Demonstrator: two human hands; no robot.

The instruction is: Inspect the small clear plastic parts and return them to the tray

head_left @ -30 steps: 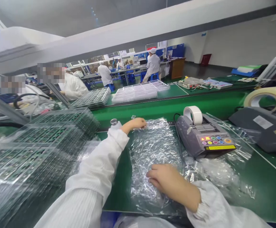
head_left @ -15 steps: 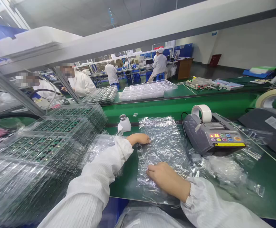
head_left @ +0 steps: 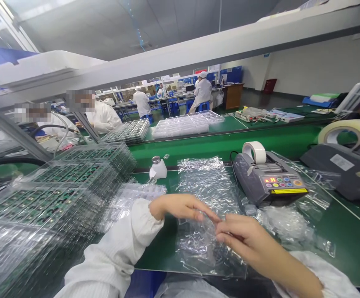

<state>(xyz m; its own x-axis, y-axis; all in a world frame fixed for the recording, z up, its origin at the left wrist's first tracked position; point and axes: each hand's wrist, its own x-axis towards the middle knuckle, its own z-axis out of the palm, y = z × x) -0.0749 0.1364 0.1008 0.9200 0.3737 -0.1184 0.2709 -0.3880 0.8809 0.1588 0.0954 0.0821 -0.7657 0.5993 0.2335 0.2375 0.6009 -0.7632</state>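
Note:
A pile of clear, crinkled plastic bags (head_left: 203, 182) lies flat on the green work surface (head_left: 158, 252). Over its middle, my left hand (head_left: 180, 207) reaches in from the left with its fingers stretched out. My right hand (head_left: 244, 240) comes from the lower right, its fingertips meeting those of my left hand above the bags. Whether a thin film is between the fingertips cannot be made out.
Stacked clear trays with green circuit boards (head_left: 43, 203) fill the left. A white bottle (head_left: 158, 169) stands behind the bags. At the right are a grey tape dispenser (head_left: 269, 178) and crumpled plastic (head_left: 288, 221). People in white sit farther back.
My left hand has come nearer and moved right, its fingers now extended. My right hand has shifted right, and the two hands have come together. The view has tilted slightly.

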